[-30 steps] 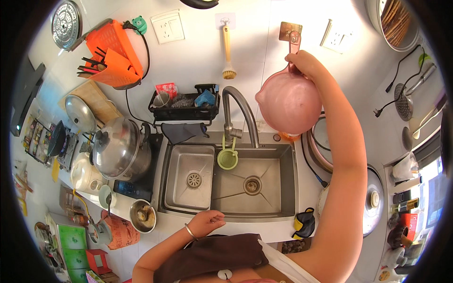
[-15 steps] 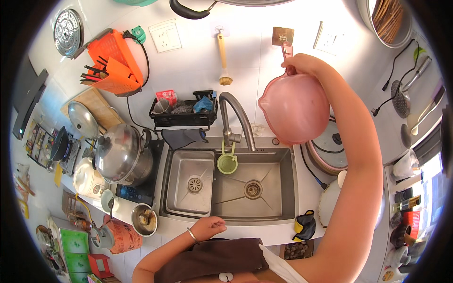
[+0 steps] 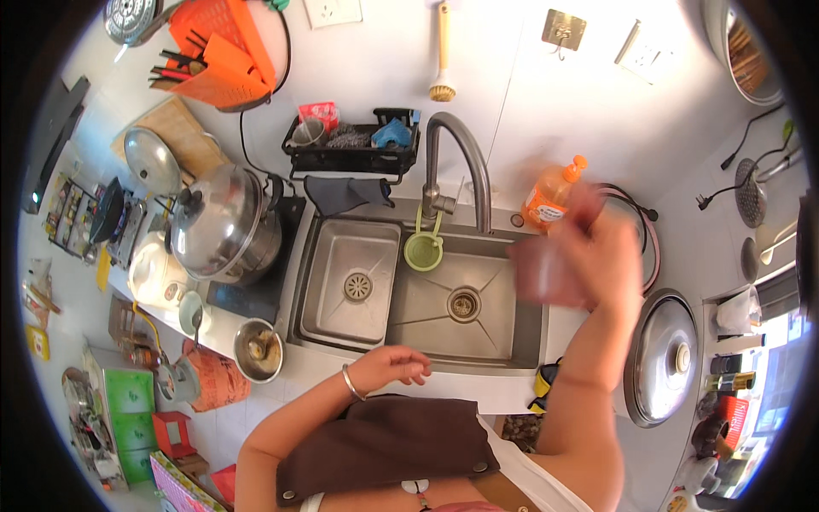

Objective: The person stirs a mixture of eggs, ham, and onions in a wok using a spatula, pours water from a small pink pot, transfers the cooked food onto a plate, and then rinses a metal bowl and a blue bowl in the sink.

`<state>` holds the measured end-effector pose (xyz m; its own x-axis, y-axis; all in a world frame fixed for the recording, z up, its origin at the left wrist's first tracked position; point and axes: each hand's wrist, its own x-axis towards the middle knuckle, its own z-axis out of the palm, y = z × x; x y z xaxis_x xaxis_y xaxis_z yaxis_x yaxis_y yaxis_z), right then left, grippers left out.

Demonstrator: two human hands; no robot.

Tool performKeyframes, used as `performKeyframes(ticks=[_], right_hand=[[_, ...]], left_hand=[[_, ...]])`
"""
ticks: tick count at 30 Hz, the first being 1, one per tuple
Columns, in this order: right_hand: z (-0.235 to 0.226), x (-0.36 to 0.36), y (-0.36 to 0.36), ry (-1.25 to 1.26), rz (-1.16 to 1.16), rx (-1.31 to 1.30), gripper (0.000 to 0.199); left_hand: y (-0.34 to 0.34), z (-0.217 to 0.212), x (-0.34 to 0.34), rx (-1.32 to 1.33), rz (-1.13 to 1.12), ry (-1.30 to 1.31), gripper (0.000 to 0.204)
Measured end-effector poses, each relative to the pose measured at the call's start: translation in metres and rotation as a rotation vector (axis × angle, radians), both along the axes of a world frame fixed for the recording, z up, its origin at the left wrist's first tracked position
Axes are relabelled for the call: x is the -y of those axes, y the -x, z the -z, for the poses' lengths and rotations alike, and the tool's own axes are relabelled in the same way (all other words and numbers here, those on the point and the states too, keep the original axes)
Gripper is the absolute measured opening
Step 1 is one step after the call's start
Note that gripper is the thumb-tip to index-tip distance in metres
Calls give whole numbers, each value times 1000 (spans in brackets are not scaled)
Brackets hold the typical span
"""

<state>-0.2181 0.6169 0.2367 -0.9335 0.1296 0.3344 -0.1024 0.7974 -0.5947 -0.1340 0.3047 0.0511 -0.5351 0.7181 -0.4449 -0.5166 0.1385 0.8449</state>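
My right hand (image 3: 604, 260), smeared by motion, grips a pink plastic water ladle (image 3: 550, 271) by its handle. The ladle is held over the right end of the steel sink (image 3: 503, 320). Just behind it stands an orange pump bottle (image 3: 550, 192). My left hand (image 3: 392, 369) is held in front of the sink's near rim, with loosely bent fingers and nothing in them. From the base of the grey faucet (image 3: 461, 141) hangs a small green strainer (image 3: 423, 250), over the right basin.
Left of the sink, a big lidded steel pot (image 3: 226, 222) stands on a black cooktop, with a steel bowl (image 3: 258, 350) nearer me. A black rack (image 3: 350, 154) sits behind the left basin. A large pot lid (image 3: 664, 358) lies at the right.
My right hand has brought the pink ladle down from the wall hook to the sink's right end. The orange bottle has come into sight. My left hand has stayed near the front rim.
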Motion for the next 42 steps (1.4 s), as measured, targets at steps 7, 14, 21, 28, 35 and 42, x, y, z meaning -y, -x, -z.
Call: performKeyframes(ticks=[7, 14, 21, 28, 35, 42], right_hand=[[170, 81, -44, -238, -630, -201, 16], [190, 76, 2, 231, -1263, 516, 26], [258, 14, 186, -168, -369, -126, 34], [259, 29, 218, -507, -454, 330, 34], [271, 8, 197, -180, -418, 62, 45], [341, -36, 244, 177, -416, 220, 27]], left_hand=[[34, -11, -36, 673, -128, -494, 47], [30, 29, -25, 585, -203, -381, 46], [27, 14, -34, 420, -208, -285, 59], [30, -4, -38, 369, -213, -313, 70], [30, 6, -36, 367, -246, -301, 70], [20, 35, -46, 357, -246, -215, 69]])
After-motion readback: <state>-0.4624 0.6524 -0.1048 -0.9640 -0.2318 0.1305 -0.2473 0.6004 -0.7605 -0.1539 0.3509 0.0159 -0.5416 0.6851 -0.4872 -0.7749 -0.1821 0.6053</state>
